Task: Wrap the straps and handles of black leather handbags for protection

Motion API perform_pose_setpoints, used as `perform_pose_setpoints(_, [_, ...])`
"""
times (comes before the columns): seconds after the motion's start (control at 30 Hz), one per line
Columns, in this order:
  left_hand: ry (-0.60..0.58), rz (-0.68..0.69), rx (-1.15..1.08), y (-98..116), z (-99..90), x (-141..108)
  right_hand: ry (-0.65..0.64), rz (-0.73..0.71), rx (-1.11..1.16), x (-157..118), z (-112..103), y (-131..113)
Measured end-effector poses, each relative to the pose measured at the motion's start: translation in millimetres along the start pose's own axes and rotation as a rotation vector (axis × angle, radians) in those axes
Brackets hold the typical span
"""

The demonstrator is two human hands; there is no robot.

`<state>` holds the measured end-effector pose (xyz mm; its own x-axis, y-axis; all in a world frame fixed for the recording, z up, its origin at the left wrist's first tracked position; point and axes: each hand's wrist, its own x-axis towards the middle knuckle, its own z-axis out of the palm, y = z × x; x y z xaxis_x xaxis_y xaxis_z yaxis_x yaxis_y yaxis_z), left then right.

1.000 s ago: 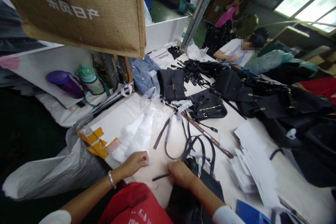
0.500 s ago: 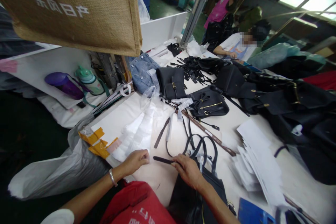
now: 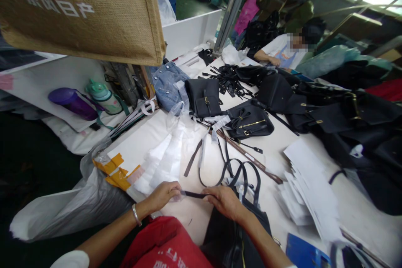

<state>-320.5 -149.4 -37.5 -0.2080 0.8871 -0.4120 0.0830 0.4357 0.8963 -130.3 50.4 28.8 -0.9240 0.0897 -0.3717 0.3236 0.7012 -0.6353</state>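
One short black strap (image 3: pixel 193 194) spans the gap between the two hands over the table (image 3: pixel 198 213), its long axis running sideways across the person. Neither hand is nearer: the right hand's (image 3: pixel 224 202) thumb and fingers clamp one end; the left hand's (image 3: pixel 166 193) fingers pinch together on clear film (image 3: pixel 179 197) at the other. One black handbag (image 3: pixel 218 232) lies under the right forearm. Farther out: two black backpacks (image 3: pixel 204 88), one denim bag (image 3: pixel 168 86), two bottles (image 3: pixel 75 104); the right-side bag pile (image 3: pixel 333 119) defies counting.
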Motion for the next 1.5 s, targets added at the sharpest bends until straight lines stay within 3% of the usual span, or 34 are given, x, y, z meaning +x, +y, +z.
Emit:
perform_pose_setpoints(0.27, [-0.025, -0.014, -0.019, -2.7, 6.0, 2.6, -0.087, 0.021, -0.104, 7.7, -10.9, -0.3])
perform_pose_setpoints(0.57, [-0.082, -0.104, -0.273, -7.3, 18.7, 14.4, -0.12, 0.023, -0.136, 7.2, -29.0, 0.7])
perform_pose_setpoints(1.13, [-0.158, -0.162, -0.245, -12.5, 30.3, 29.4, -0.097, -0.018, -0.08, -2.8, -21.3, 13.7])
perform_pose_setpoints(1.37, [-0.184, -0.142, -0.232, 5.0, 37.1, 30.2, -0.13, -0.008, -0.092, 2.1, -21.8, 12.8])
perform_pose_setpoints(1.5, [-0.196, -0.076, -0.084, 21.1, 40.0, 33.8, -0.098, 0.042, -0.118, 12.2, -10.6, 3.4])
